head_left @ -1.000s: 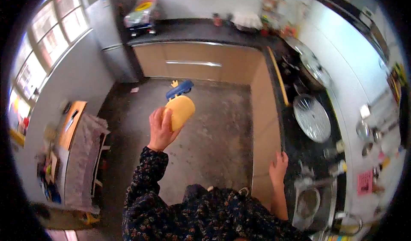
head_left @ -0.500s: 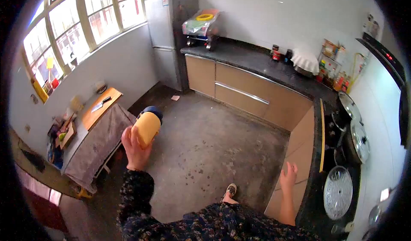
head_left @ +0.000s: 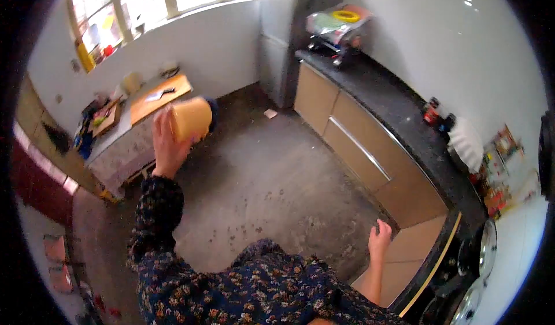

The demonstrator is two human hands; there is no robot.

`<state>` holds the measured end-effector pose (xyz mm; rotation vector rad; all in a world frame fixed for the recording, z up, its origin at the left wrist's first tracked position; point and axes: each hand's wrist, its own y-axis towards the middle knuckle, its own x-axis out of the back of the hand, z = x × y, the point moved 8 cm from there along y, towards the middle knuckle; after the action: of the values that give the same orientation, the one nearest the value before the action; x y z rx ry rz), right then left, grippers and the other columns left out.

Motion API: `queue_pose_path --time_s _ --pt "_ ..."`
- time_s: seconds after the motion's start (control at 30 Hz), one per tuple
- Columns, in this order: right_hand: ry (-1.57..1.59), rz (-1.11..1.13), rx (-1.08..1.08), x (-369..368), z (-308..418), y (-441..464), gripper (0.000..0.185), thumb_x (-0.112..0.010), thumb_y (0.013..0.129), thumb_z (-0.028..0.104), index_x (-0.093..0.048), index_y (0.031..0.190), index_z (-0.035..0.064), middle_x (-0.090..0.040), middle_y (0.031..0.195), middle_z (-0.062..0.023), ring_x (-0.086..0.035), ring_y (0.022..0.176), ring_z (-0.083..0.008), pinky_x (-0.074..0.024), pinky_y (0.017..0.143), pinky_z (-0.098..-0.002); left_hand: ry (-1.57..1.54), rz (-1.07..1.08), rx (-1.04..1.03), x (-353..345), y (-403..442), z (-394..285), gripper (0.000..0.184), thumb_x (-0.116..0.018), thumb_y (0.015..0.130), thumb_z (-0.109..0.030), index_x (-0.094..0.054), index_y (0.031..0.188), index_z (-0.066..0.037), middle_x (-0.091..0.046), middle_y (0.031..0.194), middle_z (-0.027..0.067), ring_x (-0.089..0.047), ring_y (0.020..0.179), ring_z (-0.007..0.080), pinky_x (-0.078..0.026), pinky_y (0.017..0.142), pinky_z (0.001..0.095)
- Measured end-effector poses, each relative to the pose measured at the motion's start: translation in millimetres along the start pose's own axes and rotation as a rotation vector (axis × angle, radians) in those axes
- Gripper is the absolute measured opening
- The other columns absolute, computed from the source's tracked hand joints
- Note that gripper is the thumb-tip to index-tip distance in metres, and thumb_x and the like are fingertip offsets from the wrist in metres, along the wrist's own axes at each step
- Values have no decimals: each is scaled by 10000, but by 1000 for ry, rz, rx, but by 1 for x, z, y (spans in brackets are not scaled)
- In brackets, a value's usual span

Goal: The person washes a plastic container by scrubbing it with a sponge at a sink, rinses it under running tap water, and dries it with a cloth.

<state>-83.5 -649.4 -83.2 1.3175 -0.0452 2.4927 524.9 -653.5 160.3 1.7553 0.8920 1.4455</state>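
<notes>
Head view: gripping a yellow container (head_left: 192,120) in the left hand (head_left: 167,149), raised before the wooden board (head_left: 143,109); holding the right hand (head_left: 379,241) empty, with fingers apart, well right of the board; showing a knife (head_left: 157,95) on the board, a fridge (head_left: 276,24) beyond.

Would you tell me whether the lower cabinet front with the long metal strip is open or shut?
Shut: the lower cabinet front sits flush with its neighbours, with no gap showing.
</notes>
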Motion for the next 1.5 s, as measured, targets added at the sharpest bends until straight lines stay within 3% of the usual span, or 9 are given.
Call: queue_pose_path --time_s 0.23,0.43,0.5,0.67,0.87,0.97,1.07,1.3,1.5 --pt "47 92 157 -63 53 105 317 -548 867 143 -546 1169 48 -454 1228 -163 -431 1152 -321 -372 955 -413 18 -190 129 -50 32 37 718 -729 733 -165 -317 1302 -20 -446 1182 161 -434 1119 285 -382 943 392" --pt "57 115 131 -104 77 209 313 -553 861 125 -552 1160 32 -475 1203 -154 -468 1108 -303 -415 901 -391 -1400 -188 903 -191 25 139 521 -535 905 -298 -340 1330 -68 -440 1290 101 -473 1157 246 -417 955 411" --pt "62 76 148 -117 108 250 270 -543 875 138 -580 1106 2 -535 1113 -159 -525 1015 -302 -448 849 -365 -1613 -215 973 -236 44 122 577 -408 925 -457 -327 1352 -78 -439 1328 105 -451 1203 279 -415 958 454" --pt "300 175 420 -161 307 325 312 -459 945 230 -573 1110 -10 -578 1089 -169 -562 997 -282 -449 861 -359 -2094 -268 1008 -345 74 88 620 -418 902 -506 -330 1355 -92 -436 1332 113 -441 1211 293 -375 984 504" --pt "1308 1162 -424 -280 476 269 492 -330 972 407 -445 1252 18 -582 1116 -127 -570 1014 -254 -449 883 -417 -2148 -107 1204 -359 74 87 542 -487 892 -448 -406 1292 -90 -473 1286 82 -477 1164 223 -388 986 388" --pt "1402 1593 -325 -307 550 267 502 -322 963 441 -424 1273 60 -575 1137 -105 -565 1033 -232 -454 867 -426 -2099 -36 1194 -361 76 95 544 -492 893 -432 -400 1299 -82 -486 1274 80 -477 1166 223 -378 993 393" --pt "1422 1445 -170 -297 559 283 469 -408 943 420 -426 1273 87 -562 1162 -68 -564 1024 -212 -450 867 -425 -2024 -107 1171 -331 68 90 561 -488 891 -429 -385 1313 -74 -474 1286 87 -458 1190 230 -369 1004 402" --pt "1103 725 706 -162 636 301 470 -650 821 178 -493 1251 70 -539 1092 -40 -553 983 -152 -467 836 -330 -2029 -273 937 -317 84 95 611 -433 905 -480 -324 1346 -71 -424 1335 109 -415 1231 276 -346 1022 450" --pt "837 569 1138 -133 653 289 484 -734 726 130 -559 1168 35 -534 1083 -79 -575 937 -165 -486 782 -282 -1935 -278 966 -330 95 86 636 -429 909 -471 -282 1369 -57 -390 1363 116 -386 1255 288 -323 1036 463"
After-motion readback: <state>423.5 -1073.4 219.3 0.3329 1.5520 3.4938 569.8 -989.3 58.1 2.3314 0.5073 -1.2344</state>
